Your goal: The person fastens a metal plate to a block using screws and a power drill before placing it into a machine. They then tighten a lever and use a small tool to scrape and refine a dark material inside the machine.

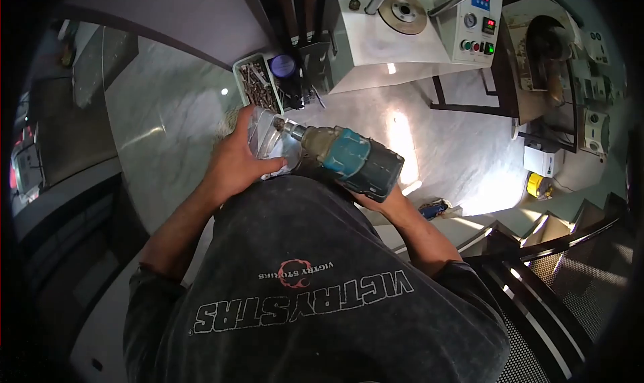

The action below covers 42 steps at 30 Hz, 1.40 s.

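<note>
So the biggest thing here is the white machine [396, 44], with a round disc on top and a lit control panel. Next, the teal-and-black power driver [352, 156], right hand [377, 200] under it, but its grip's hidden so I can't tell. Then the green bin [237, 74] full of screws. Smallest is the shiny clear piece [263, 133], at the driver's tip, left hand [235, 156] gripping it thumb-and-fingers.

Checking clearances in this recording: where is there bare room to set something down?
Bare floor lies left of the parts bin, and between the power tool and the white cabinet. It is crowded beside the bin, where the left hand, clear piece and tool meet.
</note>
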### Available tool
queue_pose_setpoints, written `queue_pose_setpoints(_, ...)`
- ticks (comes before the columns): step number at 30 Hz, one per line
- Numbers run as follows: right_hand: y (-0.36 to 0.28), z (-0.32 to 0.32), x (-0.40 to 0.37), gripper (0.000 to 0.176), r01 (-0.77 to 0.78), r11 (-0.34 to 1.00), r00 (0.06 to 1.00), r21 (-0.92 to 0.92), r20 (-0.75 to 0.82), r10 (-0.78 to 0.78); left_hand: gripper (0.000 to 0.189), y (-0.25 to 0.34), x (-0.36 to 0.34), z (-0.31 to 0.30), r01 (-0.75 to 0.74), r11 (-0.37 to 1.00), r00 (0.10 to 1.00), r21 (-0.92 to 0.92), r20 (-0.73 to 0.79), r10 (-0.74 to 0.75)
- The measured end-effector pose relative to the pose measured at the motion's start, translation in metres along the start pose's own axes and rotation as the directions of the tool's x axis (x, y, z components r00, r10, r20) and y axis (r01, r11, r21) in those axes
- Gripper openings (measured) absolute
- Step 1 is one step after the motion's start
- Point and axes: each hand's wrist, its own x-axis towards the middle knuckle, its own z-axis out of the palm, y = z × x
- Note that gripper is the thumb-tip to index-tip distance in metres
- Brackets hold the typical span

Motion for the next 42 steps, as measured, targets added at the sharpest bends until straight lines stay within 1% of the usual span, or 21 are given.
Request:
queue_pose_setpoints(2, -0.001, 0.001, 0.001, 0.035, 0.015, 0.997, 1.0, -0.079, 0.006, -0.014, 0.092, -0.009, 0.0, 0.002, -0.05, 0.999, 0.998, 0.007, -0.042, 0.05)
queue_pose_setpoints(6, -0.006, -0.002, 0.003, 0.037, 0.02, 0.999, 1.0, -0.041, 0.025, -0.019, 0.091, -0.019, -0.003, 0.005, -0.103, 0.994, 0.988, 0.024, -0.116, 0.105)
queue_pose_setpoints(7, -0.004, -0.004, 0.001, 0.037, 0.016, 0.996, 0.994, -0.091, 0.112, -0.006, 0.091, -0.024, -0.003, 0.007, -0.104, 0.994, 0.987, 0.022, -0.12, 0.106)
queue_pose_setpoints(9, -0.005, -0.009, -0.001, 0.037, 0.02, 0.99, 0.983, -0.142, 0.186, 0.007, 0.088, -0.037, -0.002, 0.006, -0.098, 0.97, 0.994, -0.225, -0.073, 0.083)
queue_pose_setpoints(10, -0.009, -0.012, -0.003, 0.037, -0.08, 0.993, 0.979, -0.081, 0.179, 0.093, 0.088, -0.042, -0.004, 0.004, -0.1, 0.97, 0.994, -0.221, -0.074, 0.085)
queue_pose_setpoints(12, -0.007, -0.02, -0.011, 0.038, -0.179, 0.984, 0.969, -0.023, 0.169, 0.18, 0.077, -0.051, -0.009, 0.002, 0.146, 0.824, 0.982, -0.547, -0.023, -0.189)
queue_pose_setpoints(13, 0.0, -0.024, -0.02, 0.037, -0.126, 0.985, 0.978, -0.121, 0.148, 0.143, 0.077, -0.065, -0.01, 0.005, 0.142, 0.827, 0.983, -0.544, -0.024, -0.184)
queue_pose_setpoints(15, 0.0, -0.03, -0.023, 0.037, -0.102, 0.976, 0.99, -0.193, 0.076, 0.119, 0.067, -0.105, -0.012, 0.016, -0.002, 0.436, 0.982, -0.9, -0.083, -0.168)
queue_pose_setpoints(16, -0.002, -0.032, -0.023, 0.037, -0.103, 0.976, 0.99, -0.19, 0.075, 0.119, 0.067, -0.118, -0.018, 0.021, -0.001, 0.438, 0.982, -0.899, -0.084, -0.169)
queue_pose_setpoints(18, -0.003, -0.033, -0.016, 0.037, -0.208, 0.978, 0.975, 0.027, 0.09, 0.205, 0.065, -0.134, -0.029, 0.026, 0.011, 0.001, 0.984, -1.0, 0.011, -0.176)
queue_pose_setpoints(20, -0.011, -0.029, -0.008, 0.037, -0.194, 0.979, 0.977, 0.06, 0.098, 0.188, 0.07, -0.14, -0.03, 0.033, -0.063, -0.079, 0.983, -0.995, -0.049, -0.177)
queue_pose_setpoints(22, -0.017, -0.019, 0.002, 0.038, -0.005, 0.994, 0.991, -0.113, 0.136, 0.02, 0.068, -0.131, -0.025, 0.027, -0.083, -0.294, 0.996, -0.952, -0.092, 0.017)
queue_pose_setpoints(24, -0.021, -0.012, 0.008, 0.038, 0.049, 0.992, 0.992, -0.115, 0.124, -0.035, 0.069, -0.136, -0.014, 0.019, -0.106, -0.28, 0.994, -0.954, -0.109, -0.004)
queue_pose_setpoints(27, -0.019, 0.002, 0.023, 0.037, 0.062, 0.998, 0.991, 0.003, 0.119, -0.062, 0.08, -0.118, -0.001, 0.001, -0.265, 0.017, 0.964, -0.964, -0.265, -0.026)
queue_pose_setpoints(28, -0.015, 0.003, 0.026, 0.036, 0.093, 0.994, 0.988, -0.052, 0.132, -0.085, 0.08, -0.098, -0.003, -0.006, -0.272, 0.007, 0.962, -0.962, -0.272, -0.023)
queue_pose_setpoints(30, -0.01, 0.002, 0.031, 0.034, 0.157, 0.976, 0.978, -0.153, 0.162, -0.132, 0.089, -0.057, -0.011, -0.017, -0.447, 0.217, 0.892, -0.868, -0.451, 0.03)
queue_pose_setpoints(31, -0.011, -0.001, 0.034, 0.034, 0.169, 0.973, 0.976, -0.156, 0.167, -0.143, 0.089, -0.051, -0.013, -0.021, -0.457, 0.211, 0.887, -0.864, -0.461, 0.031)
queue_pose_setpoints(33, -0.018, -0.005, 0.038, 0.035, 0.137, 0.942, 0.979, -0.307, 0.188, -0.081, 0.1, -0.044, -0.019, -0.026, -0.55, 0.436, 0.811, -0.712, -0.58, 0.077)
queue_pose_setpoints(37, -0.025, 0.0, 0.054, 0.035, 0.107, 0.957, 0.987, -0.27, 0.144, -0.07, 0.104, -0.027, -0.033, -0.028, -0.548, 0.481, 0.799, -0.685, -0.598, 0.059)
queue_pose_setpoints(39, -0.021, 0.006, 0.047, 0.037, 0.082, 0.995, 0.996, -0.063, -0.021, -0.083, 0.103, -0.018, -0.038, -0.027, -0.541, 0.508, 0.799, -0.67, -0.598, 0.063)
queue_pose_setpoints(42, -0.026, 0.006, 0.042, 0.038, -0.001, 0.999, 1.0, -0.04, -0.015, 0.001, 0.102, -0.016, -0.039, -0.028, -0.53, 0.569, 0.797, -0.629, -0.598, 0.082)
